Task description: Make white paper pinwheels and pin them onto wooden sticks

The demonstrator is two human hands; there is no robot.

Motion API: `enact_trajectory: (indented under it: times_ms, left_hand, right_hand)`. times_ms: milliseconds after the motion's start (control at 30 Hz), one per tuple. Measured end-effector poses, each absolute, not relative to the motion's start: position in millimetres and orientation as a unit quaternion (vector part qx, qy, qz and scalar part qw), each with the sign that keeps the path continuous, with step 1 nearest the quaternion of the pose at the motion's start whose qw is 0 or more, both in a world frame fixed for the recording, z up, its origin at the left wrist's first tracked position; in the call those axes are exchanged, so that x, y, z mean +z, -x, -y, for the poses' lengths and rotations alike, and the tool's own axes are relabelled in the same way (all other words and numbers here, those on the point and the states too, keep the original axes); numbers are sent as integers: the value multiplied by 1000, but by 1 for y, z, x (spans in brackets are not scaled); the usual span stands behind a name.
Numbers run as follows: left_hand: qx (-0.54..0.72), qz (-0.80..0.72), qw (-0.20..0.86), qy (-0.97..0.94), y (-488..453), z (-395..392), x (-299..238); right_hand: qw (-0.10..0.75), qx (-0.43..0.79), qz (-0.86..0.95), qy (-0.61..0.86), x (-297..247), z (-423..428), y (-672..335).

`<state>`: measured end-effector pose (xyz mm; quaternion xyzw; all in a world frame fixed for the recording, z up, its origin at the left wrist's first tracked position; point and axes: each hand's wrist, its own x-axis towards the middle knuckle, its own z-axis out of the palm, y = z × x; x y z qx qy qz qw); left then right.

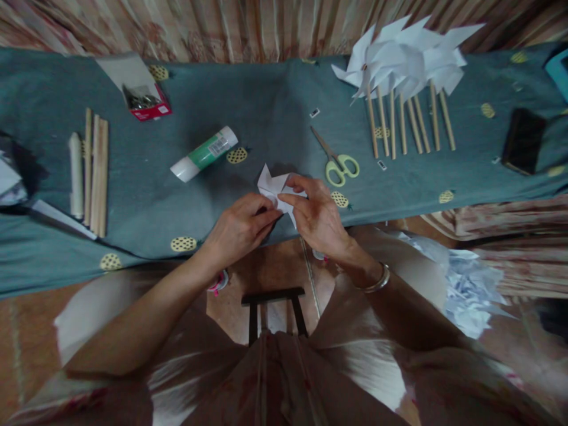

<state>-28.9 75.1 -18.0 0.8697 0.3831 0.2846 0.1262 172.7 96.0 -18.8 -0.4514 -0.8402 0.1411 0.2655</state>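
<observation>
A small folded white paper piece (271, 182) lies at the near edge of the table, over the teal cloth (266, 106). My left hand (242, 228) pinches its near side with curled fingers. My right hand (317, 213), a bangle on its wrist, presses and pinches the paper from the right. A glue stick (204, 154) lies to the left of the paper. Green-handled scissors (337, 161) lie just to the right of my hands.
Several finished white paper pinwheels on wooden sticks (402, 65) lie at the back right. Loose wooden sticks (95, 168) lie at the left. A red box of pins (146, 100) sits at the back left. A dark phone (523, 141) rests at the right. Crumpled paper scraps (470, 290) lie on the floor.
</observation>
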Motion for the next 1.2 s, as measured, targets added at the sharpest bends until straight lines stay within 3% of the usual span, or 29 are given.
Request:
enact_trajectory:
  times_ms: [267,767,1200]
  left_hand:
    - [292,-388,102,-868,37,-80,-21]
    - [289,-401,7,-869,48,-93,-13]
    - [233,-389,42,-890,31,-81,-14]
  right_hand:
    - [328,181,813,446,-10,-110,-185]
    - [282,211,784,511,-3,-110,-184]
    - [276,214,803,483,-1,-108,-184]
